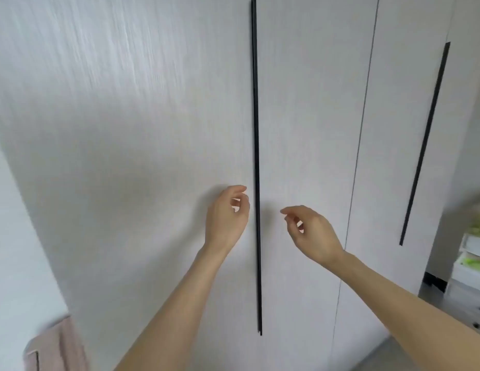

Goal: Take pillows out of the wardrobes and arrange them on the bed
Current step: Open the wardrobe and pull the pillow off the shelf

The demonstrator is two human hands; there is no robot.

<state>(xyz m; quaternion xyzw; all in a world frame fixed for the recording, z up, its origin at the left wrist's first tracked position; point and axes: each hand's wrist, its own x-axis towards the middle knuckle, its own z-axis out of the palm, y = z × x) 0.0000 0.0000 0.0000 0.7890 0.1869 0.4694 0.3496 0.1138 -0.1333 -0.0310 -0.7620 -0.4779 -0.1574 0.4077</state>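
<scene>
A pale grey wardrobe fills the view, its doors closed. A long black handle strip (256,129) runs down the seam between the left door (126,156) and the middle door (308,129). My left hand (227,216) hovers just left of that strip with its fingers loosely curled and nothing in it. My right hand (311,231) is just right of the strip, fingers also loosely curled, holding nothing. Neither hand clearly touches the handle. No pillows or bed are in view.
A third door at the right carries a second black handle strip (425,145). A white drawer unit (472,287) with green items stands at the far right. A pink cloth (56,346) shows at the bottom left, beside a white wall.
</scene>
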